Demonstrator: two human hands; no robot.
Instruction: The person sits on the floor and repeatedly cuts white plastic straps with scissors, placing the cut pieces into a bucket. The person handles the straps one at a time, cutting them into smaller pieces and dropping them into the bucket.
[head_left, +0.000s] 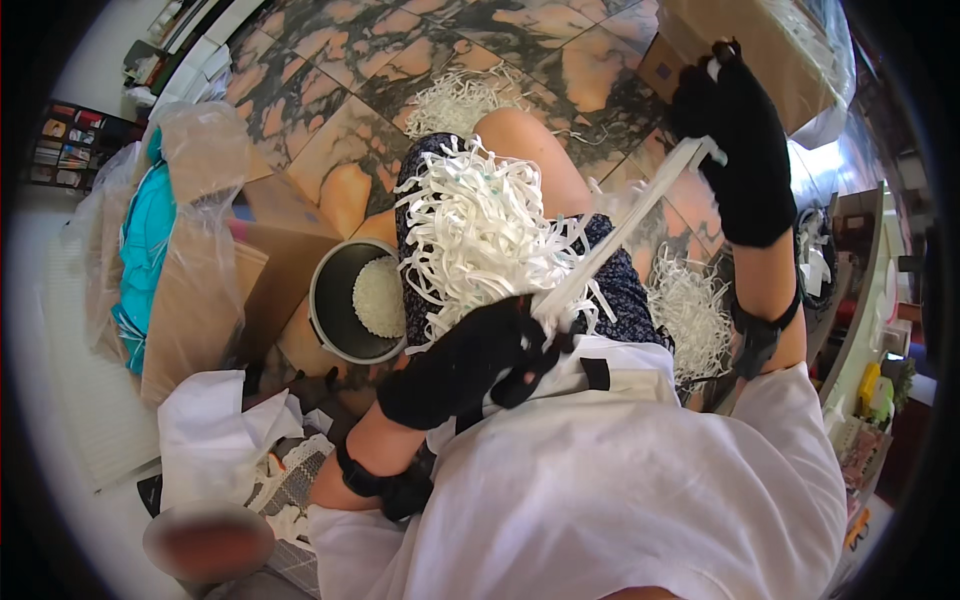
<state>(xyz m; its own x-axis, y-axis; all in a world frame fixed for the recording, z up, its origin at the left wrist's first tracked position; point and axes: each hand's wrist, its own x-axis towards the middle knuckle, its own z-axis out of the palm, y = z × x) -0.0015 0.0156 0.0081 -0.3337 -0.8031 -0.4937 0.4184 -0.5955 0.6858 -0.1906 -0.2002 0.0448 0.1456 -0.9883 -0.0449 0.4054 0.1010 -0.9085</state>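
A bundle of white fabric strips (611, 244) stretches slantwise between my two black-gloved hands. My left hand (469, 360) grips its lower end close to my waist. Raised at the upper right, my right hand (739, 150) is closed around the other end, with a short tail poking out beside the palm. A loose, tangled heap of white strips (480, 232) covers my lap, some with small pale green marks. Left of my thigh stands a dark bucket (330, 300) with a pale rim; a round white bundle (380, 298) is in it.
A plastic-lined cardboard box (195, 292) with turquoise bundles (146, 255) stands left. Another cardboard box (757, 60) is beyond my right hand. Strip piles lie on the tiled floor, ahead (457, 101) and right (686, 319). White cloth (210, 435) lies at lower left, near a blurred oval.
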